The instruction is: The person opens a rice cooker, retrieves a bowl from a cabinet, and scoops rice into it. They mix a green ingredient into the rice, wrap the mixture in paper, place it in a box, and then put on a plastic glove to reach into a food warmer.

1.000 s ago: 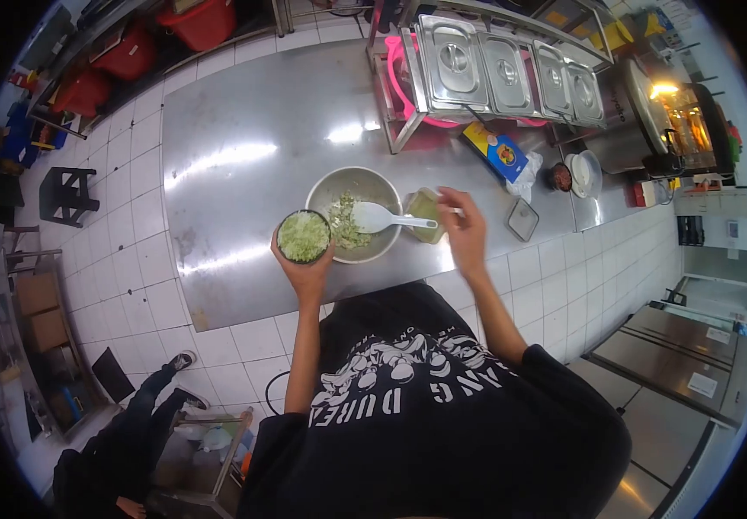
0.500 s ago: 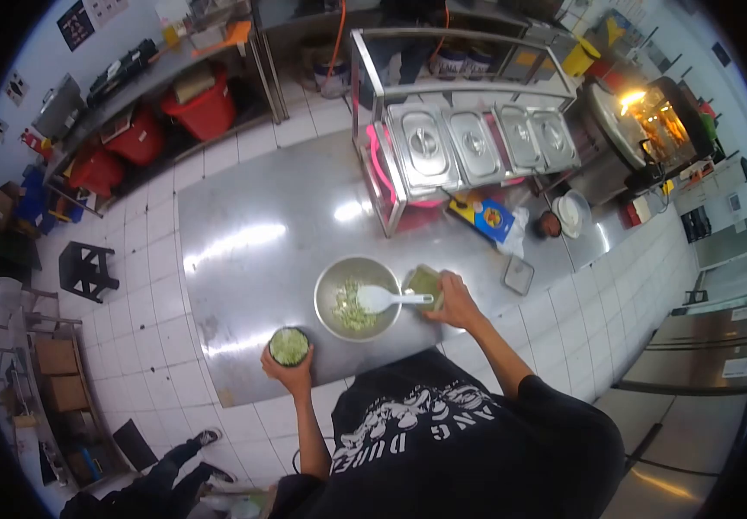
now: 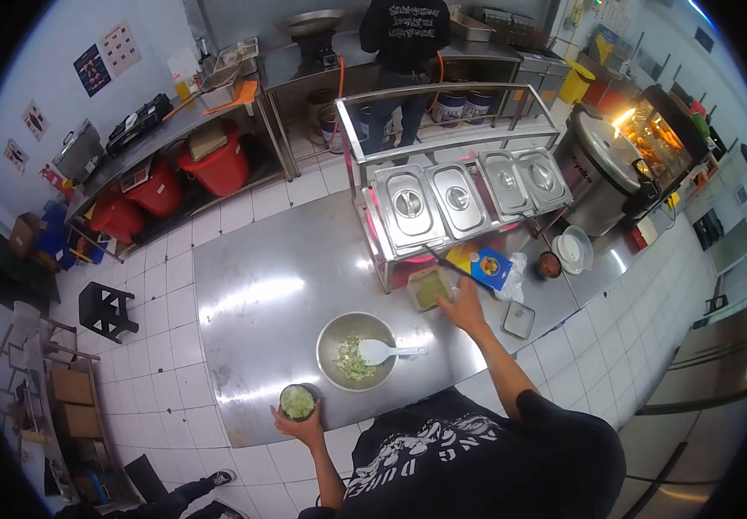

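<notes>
My left hand [image 3: 301,426] is wrapped round a dark round cup filled with pale green chopped vegetable [image 3: 296,401], near the front left of the steel table. My right hand [image 3: 465,307] grips a clear square tub [image 3: 429,288] at its right side; something green is inside. Between my hands stands a metal mixing bowl [image 3: 365,322], with pale green chopped bits [image 3: 352,357] in it. A white spatula [image 3: 380,351] rests in the bowl, its handle sticking out over the right rim.
A rack with lidded steel pans [image 3: 457,199] stands at the table's back, beside a blue-yellow packet [image 3: 487,265]. A small clear lid or tray [image 3: 519,320], red-filled bowl [image 3: 548,265] and white bowls [image 3: 573,251] lie right. Behind, a person [image 3: 403,65] stands by the counter.
My right hand has carried the square tub away from the bowl, back towards the pan rack. The view has tilted up, showing more of the back counter and the person there.
</notes>
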The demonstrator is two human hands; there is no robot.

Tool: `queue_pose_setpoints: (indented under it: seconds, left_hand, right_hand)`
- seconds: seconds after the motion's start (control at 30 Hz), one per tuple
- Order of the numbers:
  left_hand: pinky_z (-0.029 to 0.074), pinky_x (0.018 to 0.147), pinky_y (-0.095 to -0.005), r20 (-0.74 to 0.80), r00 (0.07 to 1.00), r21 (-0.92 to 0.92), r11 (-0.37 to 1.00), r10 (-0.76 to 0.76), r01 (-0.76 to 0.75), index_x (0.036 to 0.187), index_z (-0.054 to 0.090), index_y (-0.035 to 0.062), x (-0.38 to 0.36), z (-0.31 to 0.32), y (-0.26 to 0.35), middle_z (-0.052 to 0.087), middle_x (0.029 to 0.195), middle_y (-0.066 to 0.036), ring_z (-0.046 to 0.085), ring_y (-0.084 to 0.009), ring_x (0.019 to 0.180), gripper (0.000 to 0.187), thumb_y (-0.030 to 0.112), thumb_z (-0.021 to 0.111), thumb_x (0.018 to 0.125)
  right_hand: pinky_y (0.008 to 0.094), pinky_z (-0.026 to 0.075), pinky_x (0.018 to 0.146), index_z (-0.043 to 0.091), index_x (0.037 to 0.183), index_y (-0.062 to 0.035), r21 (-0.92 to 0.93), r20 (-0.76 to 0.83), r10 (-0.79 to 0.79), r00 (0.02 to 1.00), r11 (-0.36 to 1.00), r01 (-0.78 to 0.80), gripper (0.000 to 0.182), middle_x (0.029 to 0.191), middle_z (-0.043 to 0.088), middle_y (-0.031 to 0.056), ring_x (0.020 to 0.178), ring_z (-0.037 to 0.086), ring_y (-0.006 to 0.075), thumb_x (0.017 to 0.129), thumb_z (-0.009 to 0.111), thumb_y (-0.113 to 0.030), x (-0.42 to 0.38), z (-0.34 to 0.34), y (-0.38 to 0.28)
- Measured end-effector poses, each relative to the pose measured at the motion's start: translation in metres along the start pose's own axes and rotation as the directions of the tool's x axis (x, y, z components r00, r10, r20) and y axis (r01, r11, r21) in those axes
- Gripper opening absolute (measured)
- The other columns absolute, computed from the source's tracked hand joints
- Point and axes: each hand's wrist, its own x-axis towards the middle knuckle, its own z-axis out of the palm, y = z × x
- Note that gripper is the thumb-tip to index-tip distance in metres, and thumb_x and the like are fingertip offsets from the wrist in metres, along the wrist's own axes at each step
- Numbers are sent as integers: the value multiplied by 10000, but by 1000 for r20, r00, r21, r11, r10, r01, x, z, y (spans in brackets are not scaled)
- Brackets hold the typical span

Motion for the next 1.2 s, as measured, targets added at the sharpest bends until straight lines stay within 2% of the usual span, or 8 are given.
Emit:
queue_pose_setpoints:
  seconds: [0.2,0.37,0.53,0.7,0.77,0.83,1.03,1.2]
  left_hand:
    - [174,1133,-515,-83,996,-89,996,-13,5,1518,88,24,-11,9,-7,435,1390,-190,308,-374,1328,1341,309,946,529]
    - [201,1142,-499,-176,980,102,992,94,-77,1492,115,-31,-46,-12,24,261,1481,-231,260,-380,1378,1187,274,897,653]
    - [236,1110,-500,-266,919,278,936,292,-217,1453,215,-34,-61,-20,86,332,1405,-221,325,-371,1314,977,392,786,784]
    - [401,935,-378,-182,844,-262,802,505,-536,1256,432,-11,-88,40,235,454,1194,-133,486,-263,1080,576,249,720,831]
    - [458,849,-363,88,661,-209,662,745,-719,1198,498,-12,-107,63,278,560,1028,-111,561,-249,930,491,81,737,779]
    - [488,824,-368,228,706,-499,703,670,-506,1185,539,4,-139,108,308,597,1069,-140,590,-273,950,523,118,791,741]
    - [512,848,-366,422,866,-545,838,268,6,1253,513,-3,-162,189,323,603,1127,-170,623,-295,984,556,173,769,792]
    - [491,894,-385,874,484,-53,999,43,7,1288,486,-29,-187,209,301,630,1148,-217,646,-308,1012,679,526,562,905]
  right_hand:
    - [472,457,879,500,1073,-25,-225,333,261,906,955,-192,668,1116,553,228,1034,549,393,651,825,-427,-30,-97,141]
    - [578,395,1007,406,1297,-42,-395,270,29,963,915,83,936,1448,366,207,1333,343,455,574,872,-410,-51,-111,228]
    - [533,398,1007,422,1180,-69,-115,333,7,943,993,33,767,1394,393,172,1307,371,394,594,877,-261,-45,-129,223]
    - [471,395,1010,437,1117,-38,-109,354,-104,930,982,152,704,1328,440,191,1238,409,393,603,873,-239,-41,-134,208]
    - [490,423,928,456,1090,-54,-103,291,-187,938,969,225,694,1204,477,156,1149,441,383,567,879,-227,-38,-125,214]
    - [494,424,914,456,1090,-52,-94,360,-166,918,972,213,699,1201,468,166,1117,446,385,563,879,-230,-37,-135,211]
    - [483,441,871,426,1124,-48,-140,401,-79,913,979,146,717,1112,496,183,1040,455,386,580,876,-171,-39,-139,213]
    - [386,494,836,382,1173,-45,326,543,-58,838,934,-146,491,1122,546,200,1070,583,305,796,694,-8,-28,-122,186]
